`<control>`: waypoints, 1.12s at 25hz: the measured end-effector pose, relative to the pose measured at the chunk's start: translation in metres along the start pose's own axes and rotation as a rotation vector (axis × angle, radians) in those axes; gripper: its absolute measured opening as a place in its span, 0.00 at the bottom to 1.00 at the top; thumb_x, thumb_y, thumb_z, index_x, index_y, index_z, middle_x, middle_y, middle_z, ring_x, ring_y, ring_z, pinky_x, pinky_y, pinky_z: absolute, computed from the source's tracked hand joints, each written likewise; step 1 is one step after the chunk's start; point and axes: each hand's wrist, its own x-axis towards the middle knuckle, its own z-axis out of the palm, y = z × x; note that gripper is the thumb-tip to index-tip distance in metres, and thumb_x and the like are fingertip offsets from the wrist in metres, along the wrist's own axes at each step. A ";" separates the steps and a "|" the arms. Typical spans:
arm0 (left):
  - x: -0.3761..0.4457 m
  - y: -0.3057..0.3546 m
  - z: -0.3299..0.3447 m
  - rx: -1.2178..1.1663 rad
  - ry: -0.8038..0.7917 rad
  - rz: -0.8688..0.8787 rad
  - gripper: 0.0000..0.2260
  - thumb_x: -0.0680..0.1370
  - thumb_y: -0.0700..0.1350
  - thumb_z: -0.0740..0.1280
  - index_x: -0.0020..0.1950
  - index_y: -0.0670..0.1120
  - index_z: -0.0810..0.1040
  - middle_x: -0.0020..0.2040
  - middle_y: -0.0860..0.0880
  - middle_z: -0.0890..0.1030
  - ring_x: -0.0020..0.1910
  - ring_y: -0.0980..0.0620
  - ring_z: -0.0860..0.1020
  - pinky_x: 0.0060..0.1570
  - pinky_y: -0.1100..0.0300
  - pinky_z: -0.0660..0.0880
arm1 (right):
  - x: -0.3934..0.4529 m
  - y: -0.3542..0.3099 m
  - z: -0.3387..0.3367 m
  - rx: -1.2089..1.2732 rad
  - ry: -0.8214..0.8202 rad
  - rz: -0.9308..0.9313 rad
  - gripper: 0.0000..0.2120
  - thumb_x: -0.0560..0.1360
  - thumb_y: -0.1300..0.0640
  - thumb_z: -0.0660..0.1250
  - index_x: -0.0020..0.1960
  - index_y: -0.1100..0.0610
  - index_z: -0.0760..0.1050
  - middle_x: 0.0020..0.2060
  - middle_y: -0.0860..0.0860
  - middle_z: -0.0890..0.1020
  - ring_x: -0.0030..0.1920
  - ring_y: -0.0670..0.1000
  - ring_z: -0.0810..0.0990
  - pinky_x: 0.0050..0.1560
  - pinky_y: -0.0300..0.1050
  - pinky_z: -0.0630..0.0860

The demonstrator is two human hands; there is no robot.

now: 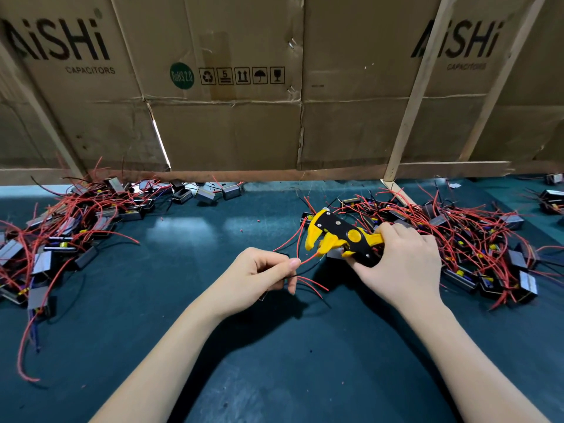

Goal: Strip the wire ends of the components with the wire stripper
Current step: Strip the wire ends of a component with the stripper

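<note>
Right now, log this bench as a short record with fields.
left hand: left hand pinches a red wire
right hand: right hand grips the stripper
wire end: at the stripper's yellow jaws
left pile: components with red leads
right pile: components behind the right hand
surface: green mat
backdrop: cardboard marked AiSHi

Stripper handles [370,254] under right hand [403,267].
</note>
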 end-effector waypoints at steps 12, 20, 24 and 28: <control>0.001 -0.005 0.000 0.023 0.017 -0.025 0.23 0.79 0.61 0.61 0.33 0.47 0.77 0.24 0.55 0.63 0.27 0.53 0.58 0.27 0.63 0.57 | 0.003 0.005 -0.009 -0.009 -0.028 -0.084 0.24 0.61 0.34 0.71 0.36 0.56 0.77 0.30 0.50 0.79 0.35 0.57 0.80 0.39 0.47 0.66; 0.002 -0.006 -0.001 0.008 0.039 -0.032 0.22 0.79 0.62 0.61 0.34 0.48 0.80 0.27 0.51 0.67 0.28 0.50 0.63 0.29 0.62 0.61 | 0.005 0.005 -0.008 -0.015 -0.014 0.015 0.24 0.63 0.36 0.75 0.34 0.57 0.76 0.29 0.55 0.79 0.34 0.61 0.79 0.34 0.45 0.64; 0.004 -0.012 -0.006 0.498 0.370 0.025 0.15 0.80 0.55 0.64 0.36 0.52 0.82 0.34 0.53 0.75 0.39 0.53 0.72 0.39 0.59 0.67 | 0.006 0.017 -0.005 -0.022 0.043 0.045 0.26 0.63 0.39 0.76 0.44 0.60 0.77 0.38 0.56 0.81 0.41 0.61 0.79 0.44 0.52 0.67; 0.004 -0.017 -0.005 0.679 0.442 -0.038 0.15 0.81 0.50 0.63 0.37 0.45 0.77 0.31 0.49 0.77 0.35 0.46 0.76 0.37 0.54 0.72 | 0.006 0.016 -0.002 0.023 0.027 0.107 0.25 0.65 0.37 0.74 0.42 0.59 0.76 0.38 0.55 0.80 0.42 0.61 0.79 0.45 0.52 0.68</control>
